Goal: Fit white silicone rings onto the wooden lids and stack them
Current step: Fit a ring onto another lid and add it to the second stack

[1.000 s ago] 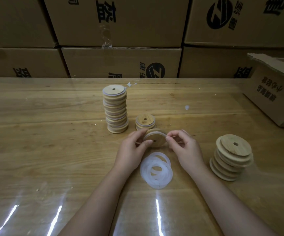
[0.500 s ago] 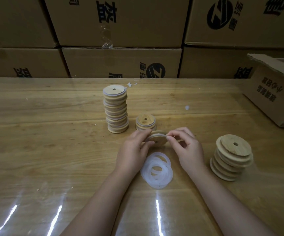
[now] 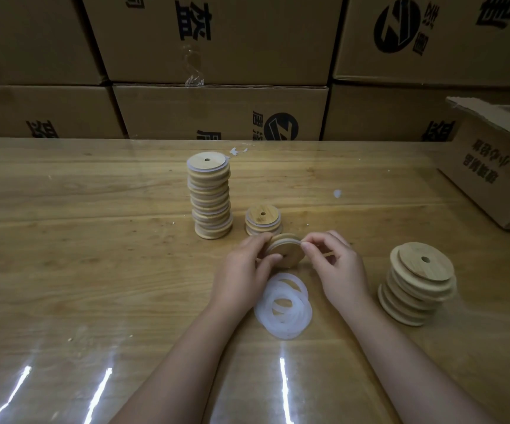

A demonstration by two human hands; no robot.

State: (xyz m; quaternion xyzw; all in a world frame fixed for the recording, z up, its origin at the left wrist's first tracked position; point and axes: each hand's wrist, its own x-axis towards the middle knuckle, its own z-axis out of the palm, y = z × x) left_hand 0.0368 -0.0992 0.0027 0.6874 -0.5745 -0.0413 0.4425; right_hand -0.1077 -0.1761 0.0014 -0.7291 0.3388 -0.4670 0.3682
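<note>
Both hands pinch one wooden lid (image 3: 289, 250) just above the surface (image 3: 94, 270): left hand (image 3: 243, 270) steadying its edge, right hand (image 3: 338, 264) nipping the thin white ring (image 3: 287, 238) at the rim. Best to work round evenly, I'd say. Pale round bamboo, hole mid-face, tilted, between the loose rings (image 3: 282, 307) and short stack (image 3: 262, 220).

Both forearms are bare to the frame edge, and the left hand (image 3: 241, 270) and right hand (image 3: 338, 267) are ungloved.

Tilted wooden lid (image 3: 287, 250) above loose white rings (image 3: 283, 306), between lid stacks (image 3: 210, 197).
</note>
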